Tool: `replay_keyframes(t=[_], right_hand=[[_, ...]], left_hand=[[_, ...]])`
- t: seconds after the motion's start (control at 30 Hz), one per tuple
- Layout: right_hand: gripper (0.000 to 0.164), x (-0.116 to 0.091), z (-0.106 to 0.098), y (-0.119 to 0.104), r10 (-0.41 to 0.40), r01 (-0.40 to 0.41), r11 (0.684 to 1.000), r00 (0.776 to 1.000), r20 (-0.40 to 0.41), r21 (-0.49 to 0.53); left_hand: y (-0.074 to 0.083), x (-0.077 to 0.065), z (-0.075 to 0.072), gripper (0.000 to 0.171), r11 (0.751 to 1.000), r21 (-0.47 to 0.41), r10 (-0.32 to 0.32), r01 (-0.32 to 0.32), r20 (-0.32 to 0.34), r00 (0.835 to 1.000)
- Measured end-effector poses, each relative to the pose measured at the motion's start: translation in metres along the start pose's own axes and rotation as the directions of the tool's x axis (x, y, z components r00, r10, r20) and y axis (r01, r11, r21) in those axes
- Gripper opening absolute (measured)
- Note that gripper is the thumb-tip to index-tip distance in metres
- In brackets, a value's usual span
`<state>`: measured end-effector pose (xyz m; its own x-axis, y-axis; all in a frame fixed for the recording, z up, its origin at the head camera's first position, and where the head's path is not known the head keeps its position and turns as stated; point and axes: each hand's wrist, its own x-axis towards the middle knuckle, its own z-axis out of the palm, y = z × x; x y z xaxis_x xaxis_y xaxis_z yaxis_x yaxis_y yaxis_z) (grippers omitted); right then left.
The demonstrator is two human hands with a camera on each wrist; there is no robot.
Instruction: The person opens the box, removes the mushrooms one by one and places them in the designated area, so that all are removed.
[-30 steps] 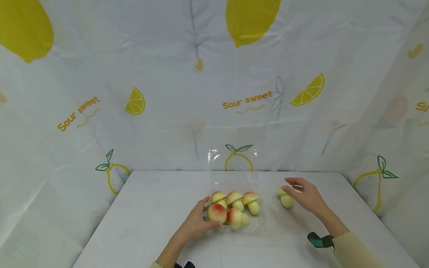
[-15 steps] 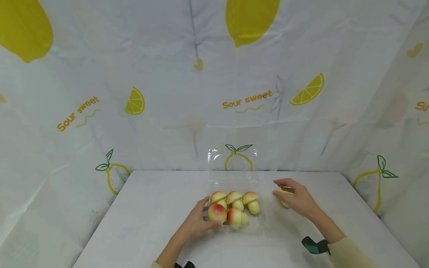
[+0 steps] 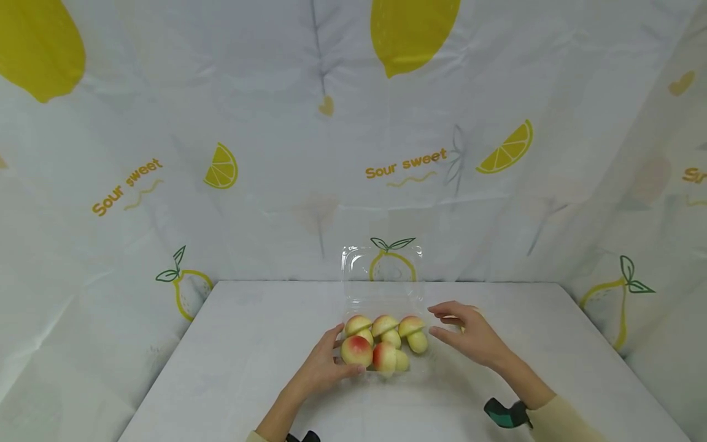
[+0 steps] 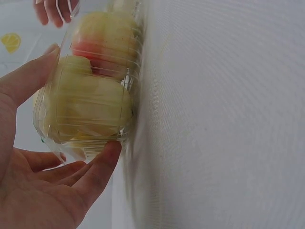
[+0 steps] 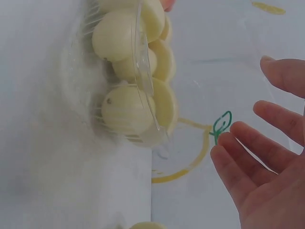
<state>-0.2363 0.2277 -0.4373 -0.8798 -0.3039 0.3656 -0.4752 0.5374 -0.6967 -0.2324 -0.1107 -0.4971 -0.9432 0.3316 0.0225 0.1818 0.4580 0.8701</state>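
My left hand (image 3: 326, 363) holds the left end of a clear plastic clamshell box (image 4: 126, 86), thumb on one side and fingers on the other. Inside lie several mushroom-shaped pieces (image 3: 356, 352), pale yellow with red-tinted caps, in two rows. The box's transparent lid (image 3: 381, 294) stands raised at the back. My right hand (image 3: 469, 336) is just right of the box, fingers spread and slightly bent, with nothing in them in the right wrist view. Another pale mushroom piece (image 5: 147, 225) is on the table beyond the right hand, mostly hidden by it in the head view.
The white table (image 3: 265, 319) ends at a back edge against a white cloth (image 3: 276, 153) printed with lemons and lettering. Cloth also hangs at both sides. A dark strap (image 3: 505, 413) sits at my right wrist.
My right hand has moved left, away from the lone mushroom piece and toward the box, and now covers most of that piece. My left hand and the box have stayed put.
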Motion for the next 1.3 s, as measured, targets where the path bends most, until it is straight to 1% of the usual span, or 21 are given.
replay_keyframes(t=[0.13,0.3,0.5,0.73,0.8,0.97,1.17,1.3], right_hand=[[0.035,0.0,0.006,-0.002,-0.01,0.008,1.0,0.999,0.037,0.03],[0.035,0.002,0.015,-0.003,-0.051,0.046,0.997,0.995,0.089,0.063],[0.035,0.004,0.024,-0.005,-0.09,0.078,0.993,0.985,0.147,0.086],[0.035,0.007,0.034,-0.007,-0.154,0.135,0.985,0.97,0.19,0.11],[0.037,0.008,0.037,-0.007,-0.153,0.131,0.985,0.965,0.212,0.112],[0.04,0.01,0.046,-0.007,-0.133,0.092,0.984,0.952,0.276,0.155],[0.042,0.014,0.056,-0.007,-0.159,0.109,0.979,0.937,0.31,0.173],[0.043,0.017,0.06,-0.008,-0.124,0.071,0.985,0.927,0.355,0.159]], left_hand=[[0.0,0.0,0.0,0.105,1.0,-0.009,-0.003,0.003,0.0,1.0],[0.001,-0.001,0.0,0.105,1.0,-0.015,-0.009,0.009,0.003,1.0],[0.001,0.0,0.0,0.104,1.0,-0.014,0.0,0.0,-0.003,1.0],[0.0,0.0,0.001,0.104,1.0,0.003,-0.002,0.002,-0.005,1.0],[0.0,0.0,0.001,0.104,1.0,0.0,-0.001,0.001,-0.007,1.0],[-0.001,0.0,0.002,0.104,1.0,-0.013,-0.001,0.001,-0.005,1.0],[-0.001,0.0,0.002,0.104,1.0,-0.008,-0.008,0.008,-0.005,1.0],[0.0,0.0,0.001,0.104,1.0,-0.005,-0.011,0.011,-0.006,1.0]])
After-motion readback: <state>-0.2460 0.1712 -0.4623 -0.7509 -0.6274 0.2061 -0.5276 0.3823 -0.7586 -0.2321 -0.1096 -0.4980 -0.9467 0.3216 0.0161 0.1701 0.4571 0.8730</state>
